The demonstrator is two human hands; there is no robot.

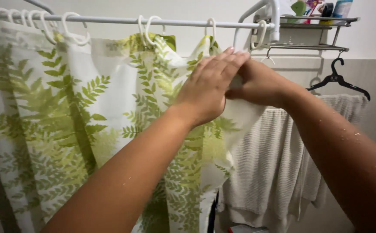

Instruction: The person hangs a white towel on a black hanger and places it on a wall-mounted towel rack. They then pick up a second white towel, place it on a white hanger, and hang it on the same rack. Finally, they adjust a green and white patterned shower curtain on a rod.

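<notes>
A white shower curtain (67,125) printed with green fern leaves hangs from white plastic rings (73,30) on a white rod (110,20). My left hand (207,86) lies flat against the curtain's upper right edge, fingers together pointing up-right. My right hand (259,84) pinches that same edge of fabric just behind the left fingers. One ring (257,36) near the rod's right end hangs without fabric, right above my hands.
A white ribbed towel (274,164) hangs behind the curtain's right edge. A black hanger (338,80) dangles from a metal wall shelf (313,20) holding several bottles. The rod's curved end (272,13) sits at the shelf's left.
</notes>
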